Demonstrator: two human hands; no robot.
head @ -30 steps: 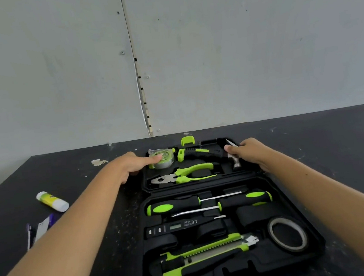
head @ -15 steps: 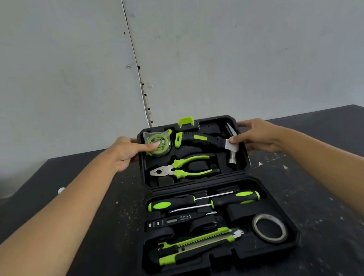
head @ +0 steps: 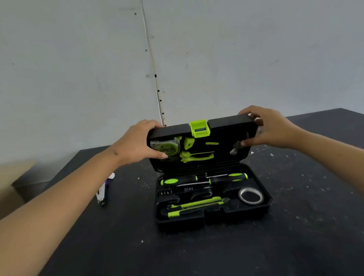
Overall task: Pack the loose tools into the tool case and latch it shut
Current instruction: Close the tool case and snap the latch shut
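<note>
Closing step in hand. My left hand is clamped on the left end of the lid, fingers over its top edge and thumb across the inner face beside the tape measure. My right hand is clamped on the lid's right end the same way, thumb near the hammer.

The tool case sits near the middle of the tabletop, toward the far edge. Lid stands roughly upright on its hinge, green latch at the top edge facing me. Pliers sit in the lid's tray. In the base lie the screwdrivers, the utility knife and a roll of tape in the near right corner.

Tools look seated; nothing sticks up that I can see, though the picture is blurred.

Toward the left edge of the tabletop lies a small item, too blurred to identify; probably not part of the kit.

Next: swing the lid down toward me evenly with both hands, keep thumbs clear of the rim as it meets the base, then press the latch over the front lip. Risk, as I judge it: lid tools dropping out as it tips over.
</note>
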